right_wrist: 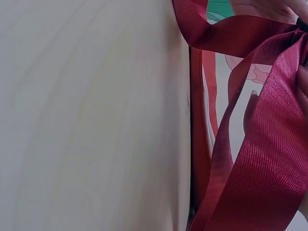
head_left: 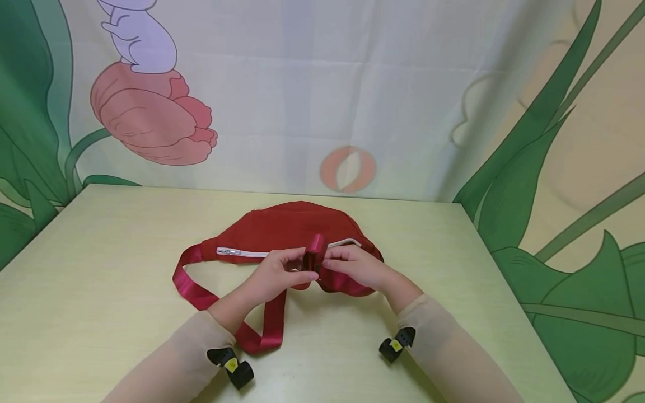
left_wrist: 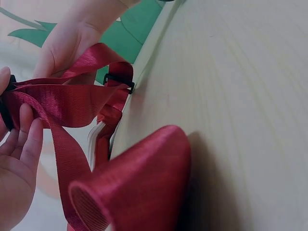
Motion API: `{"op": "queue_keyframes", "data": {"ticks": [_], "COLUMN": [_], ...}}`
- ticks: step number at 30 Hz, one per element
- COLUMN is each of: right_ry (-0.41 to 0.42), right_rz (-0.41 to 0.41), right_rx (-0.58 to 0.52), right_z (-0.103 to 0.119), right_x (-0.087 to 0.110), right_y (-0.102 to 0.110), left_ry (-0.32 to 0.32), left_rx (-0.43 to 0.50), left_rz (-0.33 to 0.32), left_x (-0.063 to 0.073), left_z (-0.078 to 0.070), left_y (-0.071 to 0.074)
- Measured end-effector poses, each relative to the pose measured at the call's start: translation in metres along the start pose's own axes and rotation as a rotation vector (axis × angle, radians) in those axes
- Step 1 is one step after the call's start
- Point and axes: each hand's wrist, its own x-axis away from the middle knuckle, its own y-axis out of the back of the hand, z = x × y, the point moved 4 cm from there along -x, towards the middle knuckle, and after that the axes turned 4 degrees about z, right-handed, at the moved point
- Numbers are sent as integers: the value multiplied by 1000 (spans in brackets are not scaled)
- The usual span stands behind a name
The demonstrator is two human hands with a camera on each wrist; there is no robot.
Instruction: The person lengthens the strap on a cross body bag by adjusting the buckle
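Observation:
A red waist bag (head_left: 297,226) lies on the table, its strap (head_left: 273,322) looping down toward the front. Above the front of the bag, my left hand (head_left: 272,277) pinches one side of a black buckle (left_wrist: 6,109) where the strap ends meet. From the other side, my right hand (head_left: 359,268) pinches the strap beside that buckle. A raised fold of strap stands between the hands. Fingers partly cover the buckle, so whether it is fastened is hidden. A black strap slider (left_wrist: 119,83) shows in the left wrist view.
The pale table (head_left: 101,291) carries the bag. A white zip (head_left: 242,253) runs along the bag's front. Behind the table hangs a printed curtain (head_left: 282,112). Strap loops hang near both forearms, and a small black camera (head_left: 237,366) sits on the left wrist.

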Motion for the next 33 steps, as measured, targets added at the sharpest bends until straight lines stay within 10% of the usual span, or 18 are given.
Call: {"op": "queue_keyframes", "data": {"ticks": [33], "right_ry": [-3], "right_rz": [-97], "right_rx": [200], "right_z": [7], "right_x": [10], "right_y": [14], "left_ry": [-6], "left_rx": [-18], "left_rz": [-73], "left_x": [-1], "left_z": [-6], "left_y": [0]}}
